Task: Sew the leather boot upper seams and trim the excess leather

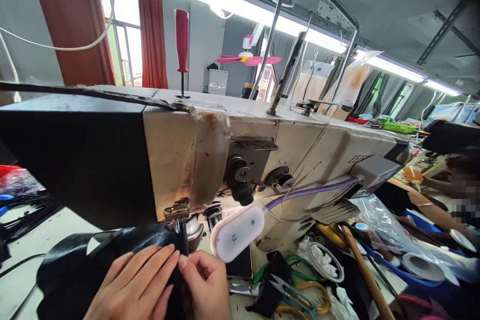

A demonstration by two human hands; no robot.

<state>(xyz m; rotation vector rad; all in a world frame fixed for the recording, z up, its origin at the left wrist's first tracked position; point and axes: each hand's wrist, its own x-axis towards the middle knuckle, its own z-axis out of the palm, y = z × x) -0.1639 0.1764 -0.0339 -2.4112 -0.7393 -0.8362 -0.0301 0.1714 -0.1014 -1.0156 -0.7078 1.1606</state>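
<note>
A worn cream sewing machine [300,155] fills the middle of the head view. Black material [71,270] lies under its presser foot [180,220]. My left hand [131,285] rests flat on the black material, fingers stretched toward the foot. Just right of it, my right hand [204,285] has its fingers pinched on the edge of the black material below the needle. A white clip-on lamp [238,234] on a purple gooseneck hangs beside my right hand.
A red-handled screwdriver [182,45] stands on top of the machine. Scissors [296,295], a wooden handle [363,270], tape rolls [422,266] and plastic bags clutter the table at the right. Another person's arm [431,207] reaches in at the far right. Black straps [26,210] lie at the left.
</note>
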